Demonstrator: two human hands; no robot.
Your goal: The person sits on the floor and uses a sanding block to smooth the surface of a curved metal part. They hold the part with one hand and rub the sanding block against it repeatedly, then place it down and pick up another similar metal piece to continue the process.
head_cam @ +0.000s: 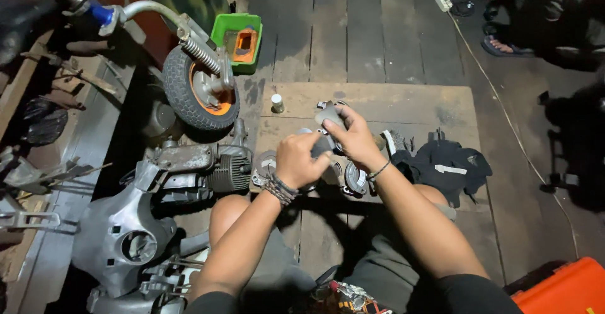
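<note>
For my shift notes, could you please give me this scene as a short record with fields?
Left hand: closed around a small grey metal part, partly hidden
Right hand: fingers gripping the same part from above
Surface: wooden board on a plank floor
Nearby left: small wheel with orange hub, engine
Behind: green tray
Right: black cloth

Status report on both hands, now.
Left hand and right hand both gripping a grey metal part over the wooden board. Loose round parts beneath. Nothing blocking.
</note>
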